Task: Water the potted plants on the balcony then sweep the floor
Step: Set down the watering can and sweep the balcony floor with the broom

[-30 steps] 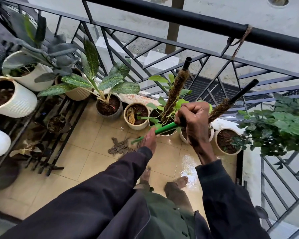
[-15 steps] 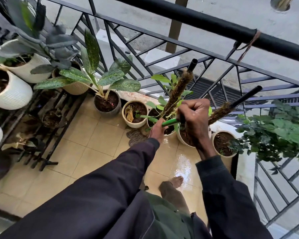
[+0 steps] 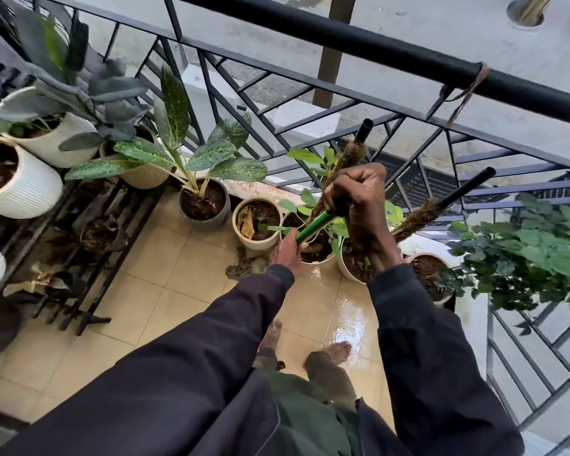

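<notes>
Sweep step, I'd judge: green broom handle (image 3: 313,227) gripped by both hands, right hand (image 3: 359,205) fingers wrapped high, left hand (image 3: 288,251) low. Broom head (image 3: 241,269) on floor (image 3: 165,258) just below cream pot (image 3: 255,222). Next: drag debris away from pots, avoid wet patch (image 3: 351,320).

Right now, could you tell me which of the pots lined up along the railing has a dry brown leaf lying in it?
The small cream pot, just left of the hands. A withered brown leaf lies on its soil; the neighbouring pots hold green plants or bare soil.
</notes>
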